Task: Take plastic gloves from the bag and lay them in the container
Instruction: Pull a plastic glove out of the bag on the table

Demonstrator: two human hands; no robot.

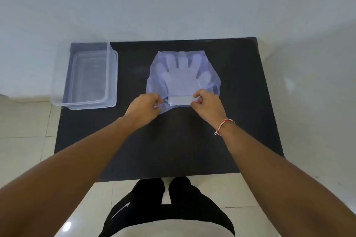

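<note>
Nearest of all, the person is standing at the front edge of a low black table (173, 150), dark trousers (163, 208) showing below and pale floor tiles (25, 140) spreading out to either side. Both bare forearms are reaching forward over the tabletop, the right one wearing a red and white thread bracelet (224, 124) at the wrist. The left hand (144, 107) is curling in on the near left corner of a clear plastic bag (183, 75), fingers bunched tight and pinching the film there. The right hand (205, 105) is doing the same at the near right corner, closed down on the bag's edge. Between the two hands a pale strip along the bag's mouth is lying stretched straight. The bag is resting flat at the middle of the table, and the plastic gloves (182, 71) are sitting inside it, their fingers fanning away from the person toward the far edge. Off to the left, well apart from the bag, a clear rectangular container (63, 82) is sitting at the table's far left corner, overhanging the edge a little, with nothing visible in it. Beyond the table a plain pale wall (173, 2) is filling the background.
</note>
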